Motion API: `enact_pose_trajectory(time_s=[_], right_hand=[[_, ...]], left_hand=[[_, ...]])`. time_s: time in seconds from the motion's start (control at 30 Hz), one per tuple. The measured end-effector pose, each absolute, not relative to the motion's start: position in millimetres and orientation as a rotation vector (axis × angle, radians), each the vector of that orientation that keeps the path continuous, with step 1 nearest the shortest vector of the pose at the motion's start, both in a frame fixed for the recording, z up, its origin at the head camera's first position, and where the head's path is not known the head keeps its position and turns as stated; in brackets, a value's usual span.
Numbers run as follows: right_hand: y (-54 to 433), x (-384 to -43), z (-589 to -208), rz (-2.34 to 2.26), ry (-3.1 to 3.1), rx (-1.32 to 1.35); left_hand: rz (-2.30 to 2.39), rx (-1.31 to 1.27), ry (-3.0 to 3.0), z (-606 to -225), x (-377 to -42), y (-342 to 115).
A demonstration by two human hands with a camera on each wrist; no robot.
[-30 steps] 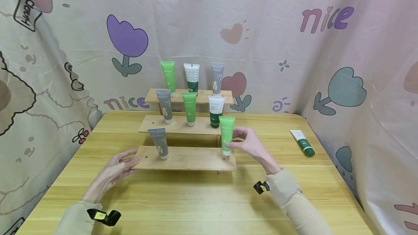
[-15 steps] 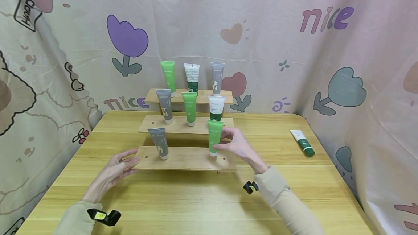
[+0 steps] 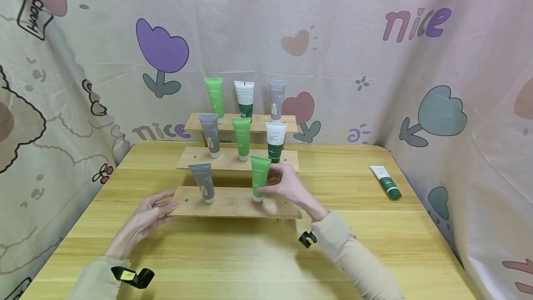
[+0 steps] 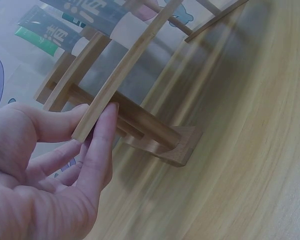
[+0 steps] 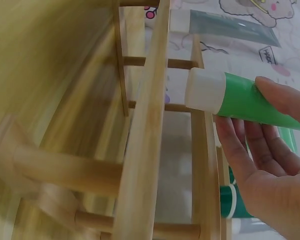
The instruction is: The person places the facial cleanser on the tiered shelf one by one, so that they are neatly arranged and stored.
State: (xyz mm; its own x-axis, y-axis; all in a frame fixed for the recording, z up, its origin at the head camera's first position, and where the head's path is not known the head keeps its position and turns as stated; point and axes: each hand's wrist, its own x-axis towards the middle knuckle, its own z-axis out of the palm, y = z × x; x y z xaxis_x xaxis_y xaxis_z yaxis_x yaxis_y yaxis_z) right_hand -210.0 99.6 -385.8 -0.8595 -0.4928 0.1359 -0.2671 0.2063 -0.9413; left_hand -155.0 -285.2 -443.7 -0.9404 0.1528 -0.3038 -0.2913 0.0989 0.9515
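Note:
My right hand (image 3: 288, 185) pinches a light green squeeze tube (image 3: 260, 174), cap down, over the right half of the bottom shelf (image 3: 233, 207) of a three-tier wooden rack. In the right wrist view the tube's white cap (image 5: 206, 90) appears slightly apart from the shelf edge. A grey tube (image 3: 203, 183) stands on the left of that same shelf. My left hand (image 3: 145, 216) grips the shelf's left end; the left wrist view shows the thumb above and fingers below the board (image 4: 125, 75).
Grey, green and white-and-dark-green tubes stand on the middle shelf (image 3: 225, 159) and top shelf (image 3: 260, 121). Another white-and-green tube (image 3: 386, 183) lies on the table (image 3: 341, 175) at the right. A patterned curtain (image 3: 333, 59) hangs behind.
My right hand has carried the green tube leftward along the bottom shelf, uncovering the white-and-green tube on the middle shelf. My left hand stays on the shelf end.

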Motion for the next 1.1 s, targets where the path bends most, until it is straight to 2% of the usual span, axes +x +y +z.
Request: enact_pose_trajectory(time_s=[0.33,1.1], right_hand=[[84,-212,-392,-1.714,2.267,-0.825],[66,-214,-395,-1.585,2.346,-0.806]], left_hand=[[1.885,-0.130,2.075,-444,-155,-285],[1.891,-0.141,2.062,-443,-155,-285]])
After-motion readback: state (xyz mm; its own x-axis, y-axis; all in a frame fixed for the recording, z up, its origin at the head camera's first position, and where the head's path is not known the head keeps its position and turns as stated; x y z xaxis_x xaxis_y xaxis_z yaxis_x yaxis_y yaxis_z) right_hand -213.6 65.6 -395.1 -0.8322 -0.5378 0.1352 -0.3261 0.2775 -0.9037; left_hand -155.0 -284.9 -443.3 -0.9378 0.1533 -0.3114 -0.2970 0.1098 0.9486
